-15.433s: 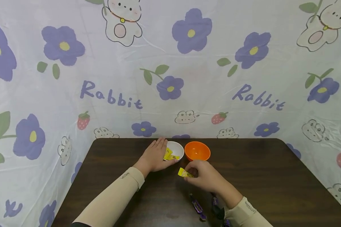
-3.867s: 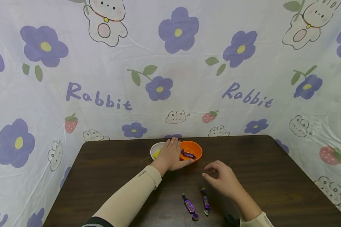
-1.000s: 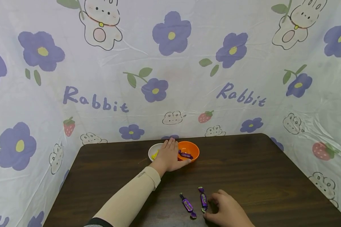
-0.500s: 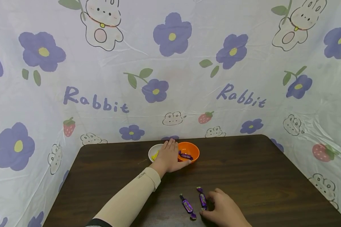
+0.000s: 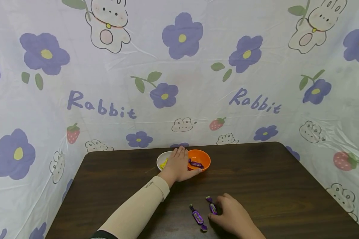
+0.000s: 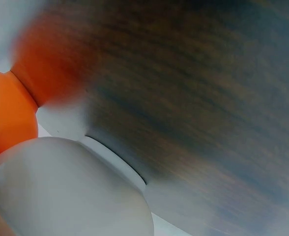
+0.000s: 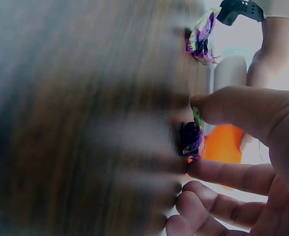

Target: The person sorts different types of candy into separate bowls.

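My left hand (image 5: 176,166) lies over the rims where a white bowl (image 5: 160,159) and an orange bowl (image 5: 205,155) meet, its fingers straight. Yellow-wrapped candies (image 5: 164,163) show in the white bowl, partly hidden by that hand. A purple-wrapped candy (image 5: 195,164) lies in the orange one. Nearer, my right hand (image 5: 231,214) pinches another purple-wrapped candy (image 5: 213,208) at the tabletop; in the right wrist view this candy (image 7: 192,140) sits between thumb and index finger. To its left lies a further purple-wrapped candy (image 5: 198,217).
The dark wooden table (image 5: 272,186) backs onto a white curtain (image 5: 197,73) printed with flowers and rabbits. Low in the left wrist view, the white bowl's outside (image 6: 71,191) stands close beside the orange bowl (image 6: 9,113).
Since a second ago my right hand has shifted a little left and closed round the nearer candy. Earlier it held a yellow candy, with the orange bowl empty; a purple candy lies there now.
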`<state>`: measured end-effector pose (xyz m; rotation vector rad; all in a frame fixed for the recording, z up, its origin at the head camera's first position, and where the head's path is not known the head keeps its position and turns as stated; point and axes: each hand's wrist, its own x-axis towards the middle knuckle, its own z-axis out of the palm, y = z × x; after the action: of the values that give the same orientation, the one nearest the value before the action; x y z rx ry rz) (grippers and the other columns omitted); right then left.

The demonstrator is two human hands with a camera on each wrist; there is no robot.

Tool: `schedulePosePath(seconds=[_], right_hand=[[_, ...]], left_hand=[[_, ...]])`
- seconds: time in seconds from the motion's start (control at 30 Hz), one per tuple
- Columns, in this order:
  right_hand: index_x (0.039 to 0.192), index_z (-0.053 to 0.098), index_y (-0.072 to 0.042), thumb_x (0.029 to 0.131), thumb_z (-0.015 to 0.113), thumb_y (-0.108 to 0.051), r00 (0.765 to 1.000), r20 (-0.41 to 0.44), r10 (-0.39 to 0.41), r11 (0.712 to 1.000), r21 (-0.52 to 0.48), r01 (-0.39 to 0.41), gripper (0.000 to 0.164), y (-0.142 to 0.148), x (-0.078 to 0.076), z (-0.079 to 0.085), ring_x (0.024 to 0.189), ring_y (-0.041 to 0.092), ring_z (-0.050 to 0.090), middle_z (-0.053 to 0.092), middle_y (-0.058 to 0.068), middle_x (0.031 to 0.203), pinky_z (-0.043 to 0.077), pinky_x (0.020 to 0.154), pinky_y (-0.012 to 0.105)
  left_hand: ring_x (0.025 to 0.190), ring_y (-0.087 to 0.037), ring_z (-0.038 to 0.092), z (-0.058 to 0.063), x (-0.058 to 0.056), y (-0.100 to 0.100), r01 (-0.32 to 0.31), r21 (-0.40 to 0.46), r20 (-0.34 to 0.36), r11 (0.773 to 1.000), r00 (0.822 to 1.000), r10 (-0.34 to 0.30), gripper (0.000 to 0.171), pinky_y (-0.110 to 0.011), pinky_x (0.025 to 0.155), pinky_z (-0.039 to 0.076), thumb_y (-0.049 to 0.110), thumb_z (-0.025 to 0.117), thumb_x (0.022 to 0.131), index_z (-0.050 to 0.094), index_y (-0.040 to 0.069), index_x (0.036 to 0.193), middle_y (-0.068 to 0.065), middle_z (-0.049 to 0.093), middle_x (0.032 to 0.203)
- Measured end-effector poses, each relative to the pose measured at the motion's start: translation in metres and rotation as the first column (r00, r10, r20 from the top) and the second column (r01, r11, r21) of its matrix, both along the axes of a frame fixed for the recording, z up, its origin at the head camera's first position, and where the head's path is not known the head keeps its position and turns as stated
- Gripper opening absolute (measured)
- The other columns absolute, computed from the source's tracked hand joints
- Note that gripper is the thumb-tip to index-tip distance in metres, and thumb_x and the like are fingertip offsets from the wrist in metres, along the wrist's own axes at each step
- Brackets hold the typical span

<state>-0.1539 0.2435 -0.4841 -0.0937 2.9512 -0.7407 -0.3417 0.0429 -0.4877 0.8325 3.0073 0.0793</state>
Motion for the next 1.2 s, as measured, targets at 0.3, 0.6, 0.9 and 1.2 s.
schedulePosePath(seconds=[0.3, 0.6, 0.9, 1.2], right_hand=[[0.092, 0.073, -0.011, 0.085, 0.087, -0.019, 0.999, -0.018, 0.049, 0.999, 0.006, -0.049, 0.018, -0.007, -0.003, 0.003, 0.073, 0.013, 0.056, 0.060, -0.001, 0.086, 0.050, 0.064, 0.033], [0.102, 0.076, -0.007, 0.087, 0.083, -0.011, 0.989, -0.003, 0.150, 0.989, 0.001, -0.150, 0.017, -0.011, -0.003, 0.006, 0.079, 0.012, 0.061, 0.063, -0.002, 0.089, 0.055, 0.067, 0.035], [0.103, 0.077, -0.008, 0.088, 0.082, -0.011, 0.982, -0.029, 0.185, 0.983, 0.005, -0.185, 0.016, -0.012, 0.002, 0.005, 0.076, 0.008, 0.058, 0.062, -0.004, 0.088, 0.052, 0.065, 0.031], [0.103, 0.076, -0.009, 0.088, 0.083, -0.014, 0.980, -0.061, 0.189, 0.982, 0.030, -0.188, 0.016, -0.013, 0.004, 0.008, 0.075, 0.006, 0.057, 0.062, -0.005, 0.087, 0.051, 0.063, 0.029]], left_hand=[[0.166, -0.032, 0.021, -0.004, -0.002, -0.001, 0.007, 0.002, -0.013, 1.000, 1.000, -0.007, 0.111, -0.046, 0.136, 0.013, 0.086, 0.032, 0.095, 0.030, 0.001, 0.166, -0.017, 0.028, 0.175], [0.166, -0.032, 0.021, 0.003, 0.003, -0.002, 0.014, 0.011, -0.026, 1.000, 1.000, -0.014, 0.109, -0.046, 0.136, 0.012, 0.084, 0.032, 0.097, 0.029, 0.000, 0.166, -0.017, 0.027, 0.176], [0.166, -0.031, 0.018, 0.000, 0.002, -0.002, 0.008, -0.002, -0.003, 1.000, 1.000, -0.008, 0.111, -0.045, 0.137, 0.010, 0.086, 0.030, 0.097, 0.026, 0.001, 0.168, -0.017, 0.024, 0.176], [0.166, -0.031, 0.020, 0.002, 0.004, -0.004, 0.016, 0.002, -0.017, 1.000, 1.000, -0.016, 0.110, -0.045, 0.137, 0.012, 0.086, 0.029, 0.097, 0.028, 0.001, 0.167, -0.016, 0.025, 0.176]])
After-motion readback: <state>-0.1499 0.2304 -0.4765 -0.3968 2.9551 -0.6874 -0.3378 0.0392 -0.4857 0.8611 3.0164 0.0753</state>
